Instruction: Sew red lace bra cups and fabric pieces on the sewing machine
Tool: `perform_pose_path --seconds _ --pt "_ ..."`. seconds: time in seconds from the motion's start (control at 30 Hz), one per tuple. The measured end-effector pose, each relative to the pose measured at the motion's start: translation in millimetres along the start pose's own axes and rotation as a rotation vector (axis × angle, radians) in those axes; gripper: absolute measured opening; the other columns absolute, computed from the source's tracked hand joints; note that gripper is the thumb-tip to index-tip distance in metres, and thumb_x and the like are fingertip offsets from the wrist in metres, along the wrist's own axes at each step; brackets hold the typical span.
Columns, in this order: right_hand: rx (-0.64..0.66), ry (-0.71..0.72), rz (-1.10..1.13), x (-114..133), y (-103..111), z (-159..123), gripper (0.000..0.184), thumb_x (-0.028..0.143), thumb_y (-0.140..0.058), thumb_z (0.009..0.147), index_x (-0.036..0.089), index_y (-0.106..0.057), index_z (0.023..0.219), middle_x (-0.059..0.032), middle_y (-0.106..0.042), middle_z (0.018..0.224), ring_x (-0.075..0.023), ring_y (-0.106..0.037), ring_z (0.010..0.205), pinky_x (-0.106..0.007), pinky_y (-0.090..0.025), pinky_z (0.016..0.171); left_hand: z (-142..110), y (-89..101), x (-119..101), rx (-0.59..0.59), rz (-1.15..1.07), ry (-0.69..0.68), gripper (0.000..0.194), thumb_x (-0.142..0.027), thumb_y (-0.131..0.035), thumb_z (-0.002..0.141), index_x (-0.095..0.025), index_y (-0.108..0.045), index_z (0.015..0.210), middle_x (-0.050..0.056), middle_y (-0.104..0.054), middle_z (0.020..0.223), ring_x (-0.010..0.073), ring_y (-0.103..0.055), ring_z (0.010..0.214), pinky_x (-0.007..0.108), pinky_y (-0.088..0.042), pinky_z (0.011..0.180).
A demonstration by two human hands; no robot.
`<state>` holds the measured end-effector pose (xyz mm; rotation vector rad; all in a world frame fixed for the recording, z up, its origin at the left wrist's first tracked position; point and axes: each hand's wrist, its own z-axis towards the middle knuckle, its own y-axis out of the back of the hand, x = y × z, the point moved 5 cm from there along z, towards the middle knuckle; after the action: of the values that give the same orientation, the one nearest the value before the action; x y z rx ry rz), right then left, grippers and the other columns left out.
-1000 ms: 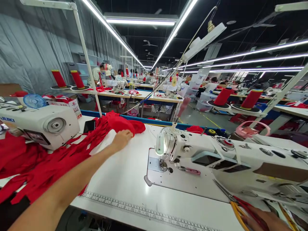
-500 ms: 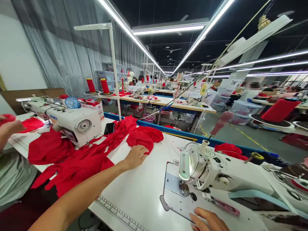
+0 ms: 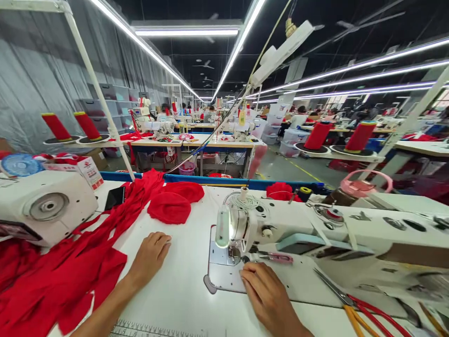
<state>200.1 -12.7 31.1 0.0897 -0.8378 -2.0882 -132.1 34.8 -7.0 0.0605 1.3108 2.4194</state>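
red fabric pieces (image 3: 170, 208) lie left of centre on the worktop (image 3: 185, 290), beyond the unclenched left hand (image 3: 150, 257). the right hand (image 3: 266, 292) rests loose at the sewing machine (image 3: 298, 216), which partly hides a red bundle (image 3: 278, 190); red strips (image 3: 87, 267) crowd the lower left, scissors (image 3: 331, 285) the lower right.

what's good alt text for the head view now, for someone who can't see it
A person's left hand is near red fabric pieces on a white table, the right hand beside the needle area of a sewing machine. Scissors lie to the right; more sewing stations stand behind.
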Motion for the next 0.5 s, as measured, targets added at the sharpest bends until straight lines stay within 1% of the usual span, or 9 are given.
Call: perform_pose_path --seconds 0.07,0.1,0.17,0.23,0.33,0.4,0.5 --pt "-0.064 -0.034 -0.038 -7 3 1 0.025 0.009 -0.048 0.093 0.026 -0.066 0.095 -0.0058 -0.065 0.085 -0.022 -0.066 0.072 -0.035 -0.056 0.061 2 2.2 0 -0.005 0.0 -0.02 0.023 -0.033 -0.045 0.1 -0.024 -0.065 0.104 0.005 -0.07 0.101 0.0235 -0.066 0.092 0.037 -0.053 0.082" --pt "-0.077 -0.059 -0.06 -11 3 0 0.025 0.009 -0.048 0.092 0.026 -0.067 0.094 -0.0059 -0.065 0.085 -0.0219 -0.066 0.072 -0.035 -0.057 0.062 3 3.5 0 -0.004 -0.002 -0.032 0.024 -0.034 -0.044 0.099 -0.023 -0.064 0.105 0.005 -0.069 0.101 0.0241 -0.065 0.092 0.037 -0.052 0.083" --pt "-0.064 -0.138 -0.115 -21 0 -5 0.025 0.01 -0.049 0.092 0.025 -0.069 0.091 -0.006 -0.066 0.088 -0.0209 -0.066 0.079 -0.035 -0.058 0.071 5 4.9 0 0.001 -0.008 -0.057 0.027 -0.036 -0.043 0.098 -0.021 -0.064 0.105 0.008 -0.069 0.1 0.0265 -0.064 0.092 0.039 -0.051 0.084" --pt "-0.004 -0.231 -0.172 -30 -5 -10 0.023 0.011 -0.052 0.092 0.023 -0.07 0.089 -0.0058 -0.067 0.09 -0.0192 -0.066 0.085 -0.032 -0.058 0.078 10 2.6 2 0.02 -0.008 -0.077 0.03 -0.038 -0.042 0.097 -0.019 -0.063 0.106 0.011 -0.068 0.1 0.0291 -0.061 0.093 0.044 -0.05 0.087" --pt "0.117 -0.337 -0.255 -39 -8 -13 0.02 0.013 -0.055 0.092 0.023 -0.072 0.091 -0.0048 -0.068 0.095 -0.0165 -0.066 0.093 -0.026 -0.056 0.085 16 -4.1 5 0.06 0.026 -0.127 0.037 -0.04 -0.036 0.098 -0.016 -0.063 0.103 0.015 -0.068 0.102 0.0312 -0.06 0.096 0.05 -0.046 0.094" --pt "0.202 -0.392 -0.309 -44 -2 -11 0.019 0.017 -0.054 0.094 0.023 -0.072 0.097 -0.0046 -0.069 0.102 -0.0156 -0.065 0.1 -0.024 -0.053 0.09 18 -5.9 4 0.074 0.104 -0.174 0.041 -0.039 -0.032 0.099 -0.014 -0.064 0.103 0.016 -0.069 0.103 0.031 -0.061 0.098 0.05 -0.046 0.096" --pt "0.321 -0.496 -0.422 -60 17 -4 0.027 0.019 -0.046 0.099 0.02 -0.069 0.115 -0.0091 -0.068 0.114 -0.0191 -0.063 0.109 -0.028 -0.052 0.09 18 -3.0 0 0.067 0.18 -0.212 0.047 -0.039 -0.028 0.1 -0.012 -0.066 0.102 0.016 -0.071 0.1 0.0297 -0.063 0.095 0.047 -0.048 0.094"
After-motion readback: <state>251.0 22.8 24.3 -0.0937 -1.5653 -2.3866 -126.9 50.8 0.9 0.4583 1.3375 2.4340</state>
